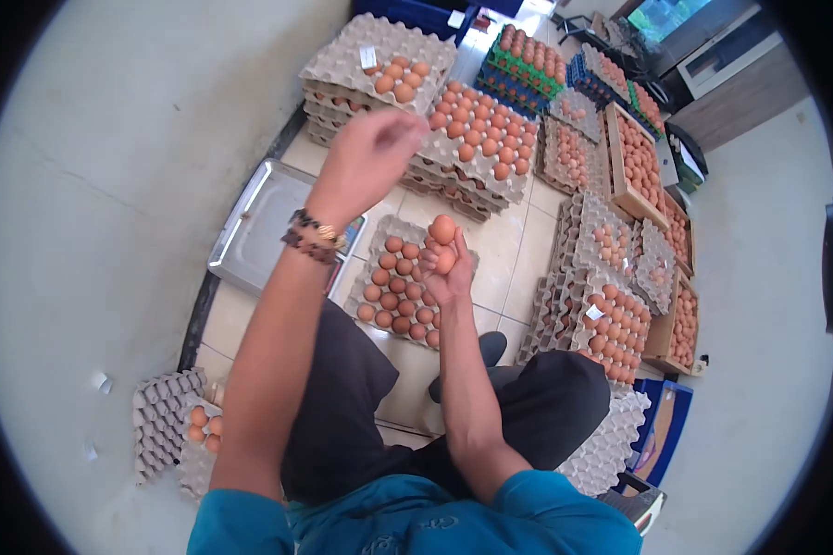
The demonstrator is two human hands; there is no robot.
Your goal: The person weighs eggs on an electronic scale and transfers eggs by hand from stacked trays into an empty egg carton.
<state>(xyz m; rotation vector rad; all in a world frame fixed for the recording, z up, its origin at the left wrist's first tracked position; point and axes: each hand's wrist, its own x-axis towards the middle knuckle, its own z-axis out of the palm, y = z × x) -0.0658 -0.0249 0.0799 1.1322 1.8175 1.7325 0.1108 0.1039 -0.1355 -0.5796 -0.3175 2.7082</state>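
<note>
– Where trays are piled this high, what should be noted first?
– The stack (444, 190). If its upper edge were caught by a sleeve or knuckle, the top layer could be shifted and its load cracked.
– Is any risk posed by the pan (268, 227)?
– A lesser one. Anything dropped onto it would be met by hard metal.
– How is the tray (407, 229) placed?
– It is laid in front of the seated person and largely filled; if it were struck from above, its contents could be chipped.
– And the hands?
– The left hand (370, 153) is raised beside the stack, fingers curled but blurred; whether anything is gripped cannot be told. The right hand (451, 285) is held above the tray, fingers partly closed around two eggs.
– Lastly, those eggs?
– The upper egg (442, 228) is perched near the fingertips, the lower egg (446, 260) nested below it. The upper is judged less secure: by a tilted wrist it could be spilled; by excess squeezing, both shells could be cracked.
</note>
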